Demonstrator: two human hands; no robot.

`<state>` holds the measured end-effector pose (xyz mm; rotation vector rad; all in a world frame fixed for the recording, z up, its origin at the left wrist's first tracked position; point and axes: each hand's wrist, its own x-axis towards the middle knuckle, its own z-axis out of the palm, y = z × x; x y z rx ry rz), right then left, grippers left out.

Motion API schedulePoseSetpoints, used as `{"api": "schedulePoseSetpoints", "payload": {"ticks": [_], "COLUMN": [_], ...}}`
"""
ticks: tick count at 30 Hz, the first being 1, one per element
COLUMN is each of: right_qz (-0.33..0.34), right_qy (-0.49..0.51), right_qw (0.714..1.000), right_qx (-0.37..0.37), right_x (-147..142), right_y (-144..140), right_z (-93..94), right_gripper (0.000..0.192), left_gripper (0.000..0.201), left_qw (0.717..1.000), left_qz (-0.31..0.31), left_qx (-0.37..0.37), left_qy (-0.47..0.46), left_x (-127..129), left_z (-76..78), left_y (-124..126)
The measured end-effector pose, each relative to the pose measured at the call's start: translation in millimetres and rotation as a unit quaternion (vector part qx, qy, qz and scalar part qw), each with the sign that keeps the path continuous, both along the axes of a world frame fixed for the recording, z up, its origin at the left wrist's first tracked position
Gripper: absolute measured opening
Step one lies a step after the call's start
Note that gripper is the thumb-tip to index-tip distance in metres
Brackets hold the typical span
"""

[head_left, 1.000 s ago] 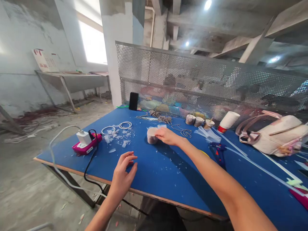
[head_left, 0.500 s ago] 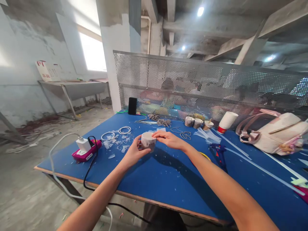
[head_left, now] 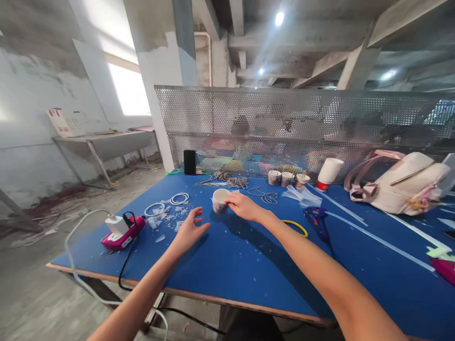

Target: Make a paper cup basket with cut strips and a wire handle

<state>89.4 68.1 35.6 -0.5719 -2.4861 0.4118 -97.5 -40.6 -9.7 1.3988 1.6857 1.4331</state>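
your right hand (head_left: 241, 206) pinches the rim of the small paper cup (head_left: 219, 200) on the blue table (head_left: 249, 265) while your left hand (head_left: 188, 230) hovers open nearby; it looks light and crushable, so grip its wall gently.

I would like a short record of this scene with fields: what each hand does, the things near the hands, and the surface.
Surface: blue table
Right hand: grips a small cup, which is tilted
Left hand: open, fingers spread, holds nothing, just short of the cup
Left of the hands: wire rings, white scraps, pink power strip
Right of the hands: yellow ring, blue glue gun
Far edge: three small cups, paper cup stack, black phone, bag
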Motion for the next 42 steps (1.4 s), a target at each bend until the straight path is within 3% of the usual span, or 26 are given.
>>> {"api": "schedulePoseSetpoints", "payload": {"ticks": [5, 10, 14, 17, 23, 29, 36, 42], "right_qz": [-0.065, -0.205, -0.293, -0.323, -0.286, -0.24, -0.228, -0.215], "right_qy": [-0.005, -0.008, -0.045, -0.065, -0.077, -0.062, -0.044, -0.076], "right_qw": [0.998, 0.979, 0.955, 0.944, 0.955, 0.969, 0.973, 0.973], "right_qx": [0.004, -0.001, -0.002, 0.002, 0.029, 0.01, -0.008, 0.009], "right_x": [13.1, 73.8, 129.5, 154.7, 165.8, 172.5, 177.3, 173.9], "right_y": [12.7, -0.8, -18.5, -25.9, -31.8, -36.3, -35.8, -44.4], "right_z": [1.8, 13.0, -1.6, -18.5, -43.7, -58.0, -51.2, -38.9], "right_gripper": [0.034, 0.029, 0.031, 0.032, 0.033, 0.025, 0.023, 0.021], "left_gripper": [0.048, 0.034, 0.029, 0.025, 0.024, 0.032, 0.04, 0.024], "left_qw": [0.999, 0.994, 0.987, 0.981, 0.967, 0.959, 0.949, 0.943], "left_qz": [0.013, 0.021, 0.044, 0.064, 0.098, 0.081, 0.024, -0.015], "left_qx": [-0.011, -0.023, -0.025, -0.023, -0.026, -0.044, -0.033, 0.0], "left_qy": [0.048, 0.106, 0.154, 0.182, 0.232, 0.266, 0.312, 0.334], "left_x": [-25.8, -41.4, -48.7, -49.1, -40.4, -25.7, 6.8, 25.7], "left_z": [2.9, 8.3, 10.5, 11.2, 12.7, 16.8, 39.4, 59.4], "left_y": [-7.6, -21.9, -24.9, -21.9, -16.3, 1.7, 48.4, 74.9]}}
